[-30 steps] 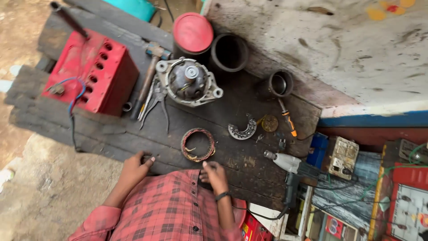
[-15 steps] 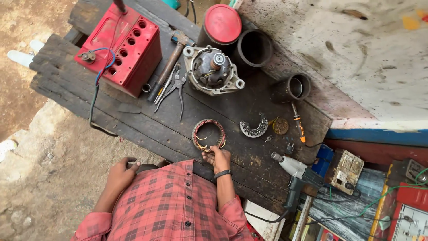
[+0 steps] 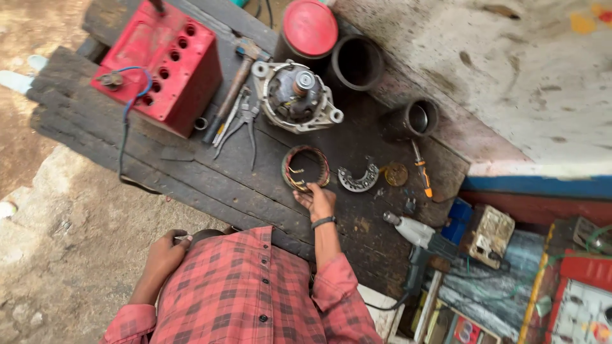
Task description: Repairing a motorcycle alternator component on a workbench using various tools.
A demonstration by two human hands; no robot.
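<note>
— What do you see at the hands?

— I look down from the head camera. The right hand (image 3: 317, 200) is stretched out to the stator ring (image 3: 306, 168), the round copper winding that lies flat on the dark wooden bench (image 3: 191, 172). The fingertips touch the near edge of the ring. The fingers are loosely spread, not closed around anything, so I say it touches but does not grip.

— And the other one?

— The left hand (image 3: 167, 251) rests at the near edge of the bench, fingers curled. If it holds something small, I cannot tell.

— What is around the ring?

— Just behind it stands the alternator housing (image 3: 294, 95). To the left of that lie pliers (image 3: 237, 124) and a hammer (image 3: 233, 86), and then a red battery (image 3: 159, 60) with a blue wire (image 3: 127, 108). To the right of the ring lies a curved rectifier plate (image 3: 359, 178), near an orange-handled screwdriver (image 3: 421, 169). An electric drill (image 3: 417, 239) lies further right, closer to me
</note>
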